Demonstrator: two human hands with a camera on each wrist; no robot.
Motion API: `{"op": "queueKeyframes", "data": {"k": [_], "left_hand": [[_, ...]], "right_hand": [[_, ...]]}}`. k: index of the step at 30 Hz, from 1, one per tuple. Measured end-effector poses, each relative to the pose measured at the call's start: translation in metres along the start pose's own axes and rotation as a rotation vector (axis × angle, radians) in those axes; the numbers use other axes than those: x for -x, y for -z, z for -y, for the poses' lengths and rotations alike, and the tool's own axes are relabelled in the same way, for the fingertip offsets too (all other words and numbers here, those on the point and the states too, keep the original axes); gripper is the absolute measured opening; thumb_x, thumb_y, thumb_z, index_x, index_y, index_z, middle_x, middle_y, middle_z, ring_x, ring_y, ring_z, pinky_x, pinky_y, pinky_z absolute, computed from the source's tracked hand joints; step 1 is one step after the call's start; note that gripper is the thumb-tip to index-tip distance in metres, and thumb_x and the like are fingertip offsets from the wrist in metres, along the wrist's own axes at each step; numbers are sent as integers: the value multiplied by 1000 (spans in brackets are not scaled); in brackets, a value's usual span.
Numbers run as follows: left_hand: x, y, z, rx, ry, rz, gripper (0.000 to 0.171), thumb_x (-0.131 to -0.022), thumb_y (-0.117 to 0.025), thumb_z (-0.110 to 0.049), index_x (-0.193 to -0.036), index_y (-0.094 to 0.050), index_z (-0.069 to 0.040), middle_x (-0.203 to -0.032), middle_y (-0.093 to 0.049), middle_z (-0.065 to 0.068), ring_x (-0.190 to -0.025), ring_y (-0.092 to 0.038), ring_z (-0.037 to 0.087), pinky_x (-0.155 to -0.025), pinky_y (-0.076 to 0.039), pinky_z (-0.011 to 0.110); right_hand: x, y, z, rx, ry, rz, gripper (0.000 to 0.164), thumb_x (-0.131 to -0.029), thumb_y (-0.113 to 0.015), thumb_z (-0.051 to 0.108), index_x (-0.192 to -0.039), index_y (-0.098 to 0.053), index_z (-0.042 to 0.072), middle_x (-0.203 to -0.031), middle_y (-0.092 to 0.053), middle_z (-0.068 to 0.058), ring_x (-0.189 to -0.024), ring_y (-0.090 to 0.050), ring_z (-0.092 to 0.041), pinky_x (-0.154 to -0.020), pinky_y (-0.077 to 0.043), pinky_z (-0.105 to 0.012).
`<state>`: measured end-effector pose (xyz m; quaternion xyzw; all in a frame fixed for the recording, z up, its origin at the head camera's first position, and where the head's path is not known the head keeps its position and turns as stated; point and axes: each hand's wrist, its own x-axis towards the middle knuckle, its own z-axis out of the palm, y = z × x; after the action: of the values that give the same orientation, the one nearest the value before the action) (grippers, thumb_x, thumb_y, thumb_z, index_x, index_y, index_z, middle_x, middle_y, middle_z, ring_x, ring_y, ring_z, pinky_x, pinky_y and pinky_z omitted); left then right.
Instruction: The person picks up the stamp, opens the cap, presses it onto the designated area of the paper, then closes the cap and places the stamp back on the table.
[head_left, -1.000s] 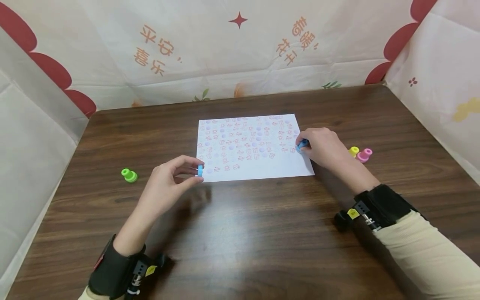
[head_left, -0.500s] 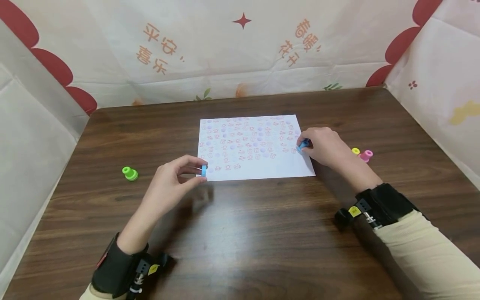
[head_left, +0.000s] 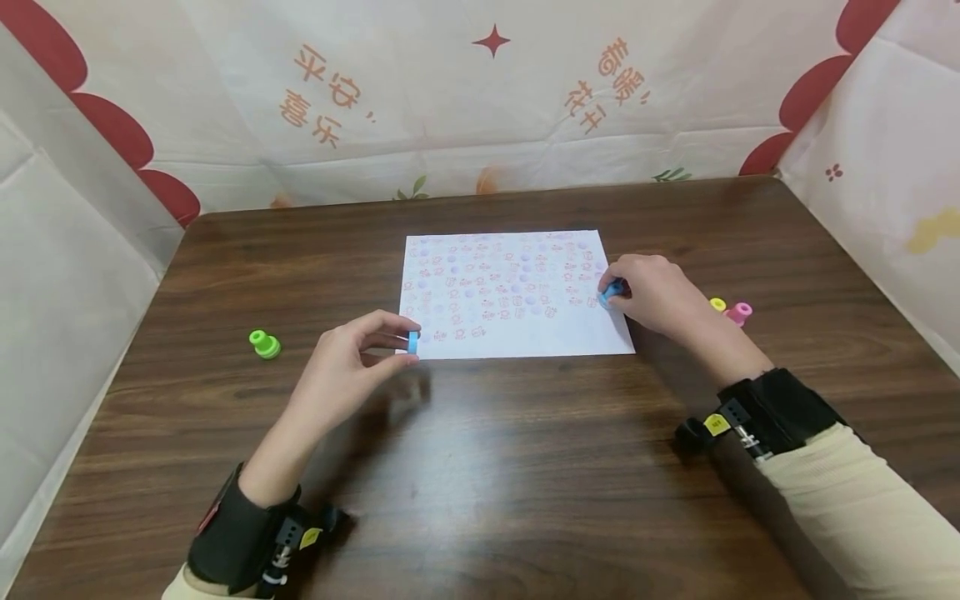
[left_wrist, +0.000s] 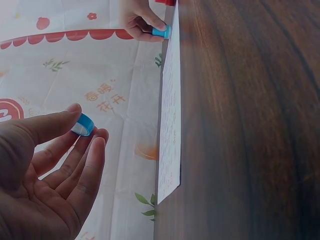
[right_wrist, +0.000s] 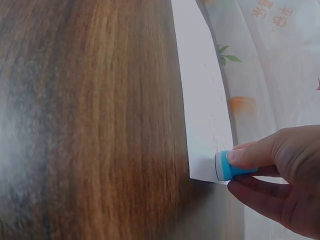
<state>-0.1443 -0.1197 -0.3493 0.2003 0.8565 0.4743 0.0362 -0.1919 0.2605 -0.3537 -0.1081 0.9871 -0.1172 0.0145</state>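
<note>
A sheet of white paper (head_left: 517, 325) lies on the table, covered in rows of small red and purple stamped prints. At its right edge my right hand (head_left: 656, 296) grips a blue stamp (right_wrist: 230, 165), its pale end down at the paper. Whether that end touches the sheet I cannot tell. My left hand (head_left: 348, 358) pinches a hollow blue cap (left_wrist: 84, 125) between thumb and fingertips, above the paper's near left corner. The cap's open side shows in the left wrist view.
A green stamp (head_left: 265, 344) stands on the brown wooden table (head_left: 480, 467) to the left. Right of the paper are a yellow stamp (head_left: 717, 305), partly hidden by my right arm, and a pink stamp (head_left: 739, 314). A printed white cloth (head_left: 450, 100) hangs behind the table.
The head view has shifted slightly, so the whole scene sits a little further right. Both hands keep their grips and stay nearly in place over the paper.
</note>
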Motion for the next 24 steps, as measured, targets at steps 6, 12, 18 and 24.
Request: {"op": "queueKeyframes", "data": {"k": [6, 12, 18, 24], "left_hand": [[0, -2, 1, 3, -16, 2, 28, -83, -74, -9, -110, -65, -9, -107, -71, 9, -96, -67, 18, -82, -59, 44], [1, -5, 3, 2, -33, 2, 26, -84, -73, -9, -109, -65, -9, -106, -71, 8, -96, -67, 18, -83, -59, 44], [2, -6, 3, -4, -32, -6, 27, -83, -73, -9, -109, -65, -9, -105, -71, 8, -96, -67, 18, -83, -59, 43], [2, -8, 3, 2, -30, -2, 27, -83, -74, -9, -108, -65, -9, -105, -71, 8, -96, -67, 20, -83, -59, 44]], "right_hand": [[0, -2, 1, 16, 23, -12, 15, -82, -72, 5, -96, -69, 1, -99, -66, -20, -85, -55, -32, -85, -54, -55], [2, -3, 1, 13, 29, -17, 15, -82, -71, 5, -97, -69, 1, -98, -65, -18, -85, -54, -31, -84, -55, -53], [3, -5, -1, 7, 31, -26, 16, -82, -72, 5, -97, -69, 1, -99, -65, -19, -85, -55, -32, -83, -55, -54], [7, -5, -2, -2, 32, -35, 18, -82, -73, 6, -99, -70, 1, -100, -66, -19, -85, -55, -31, -83, -55, -53]]}}
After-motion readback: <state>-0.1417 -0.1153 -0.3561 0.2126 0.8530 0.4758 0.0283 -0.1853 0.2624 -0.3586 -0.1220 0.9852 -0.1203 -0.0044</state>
